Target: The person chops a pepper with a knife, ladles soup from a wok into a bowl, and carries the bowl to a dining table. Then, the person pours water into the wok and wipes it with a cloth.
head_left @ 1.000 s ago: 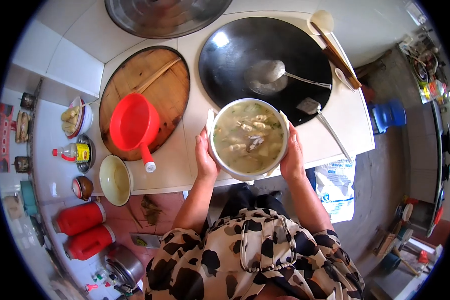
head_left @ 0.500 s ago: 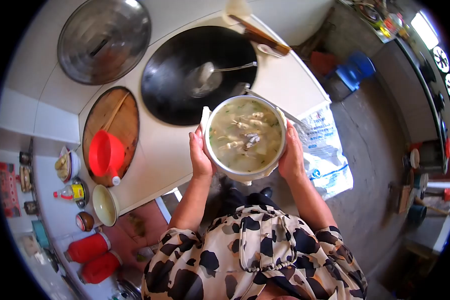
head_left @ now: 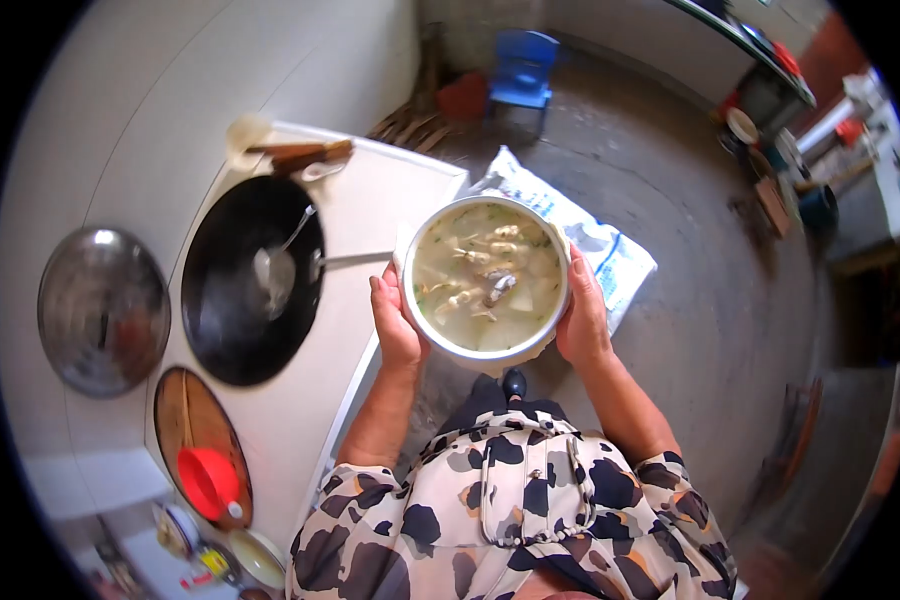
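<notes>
A white bowl of soup (head_left: pixel 484 280) is held level in front of my body, between both hands. Pale meat pieces and green bits float in its cloudy broth. My left hand (head_left: pixel 399 318) wraps the bowl's left side, and my right hand (head_left: pixel 583 310) grips the right side. A pale cloth (head_left: pixel 530 352) shows partly at the bowl's edge, under the hands. Left of the bowl, a black wok (head_left: pixel 254 335) sits in the counter with a metal ladle (head_left: pixel 276 270) in it. A metal handle (head_left: pixel 358 259) reaches from the wok's rim toward the bowl.
The white counter (head_left: pixel 370 190) runs along my left. On it are a round wooden board (head_left: pixel 200 415), a red plastic scoop (head_left: pixel 208 482) and a metal lid (head_left: pixel 104 310). A white printed sack (head_left: pixel 580 235) lies beyond the bowl. A blue chair (head_left: pixel 523 70) stands farther off on the floor.
My body and view have turned to the right, so the wok and counter now sit farther left. The bowl stays in both hands and is now beside the counter's edge, over the floor.
</notes>
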Action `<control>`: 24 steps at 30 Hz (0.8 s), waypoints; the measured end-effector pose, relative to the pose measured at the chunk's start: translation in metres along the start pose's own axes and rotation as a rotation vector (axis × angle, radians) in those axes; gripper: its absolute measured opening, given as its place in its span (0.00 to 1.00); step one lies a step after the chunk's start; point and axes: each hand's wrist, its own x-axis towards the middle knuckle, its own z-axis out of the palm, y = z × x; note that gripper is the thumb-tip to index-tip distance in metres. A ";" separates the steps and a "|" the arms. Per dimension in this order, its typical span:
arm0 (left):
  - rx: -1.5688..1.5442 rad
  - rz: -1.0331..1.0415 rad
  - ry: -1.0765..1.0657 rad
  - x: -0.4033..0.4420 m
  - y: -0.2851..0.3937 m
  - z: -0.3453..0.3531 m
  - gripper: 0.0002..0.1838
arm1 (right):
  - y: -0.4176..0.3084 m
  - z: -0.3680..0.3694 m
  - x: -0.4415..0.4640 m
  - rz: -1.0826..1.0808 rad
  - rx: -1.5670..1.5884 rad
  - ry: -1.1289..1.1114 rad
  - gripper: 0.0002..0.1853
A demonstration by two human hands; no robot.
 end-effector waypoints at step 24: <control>-0.033 -0.614 -0.586 -0.034 -0.259 0.319 0.39 | -0.197 -0.287 -0.110 -0.419 0.174 0.656 0.29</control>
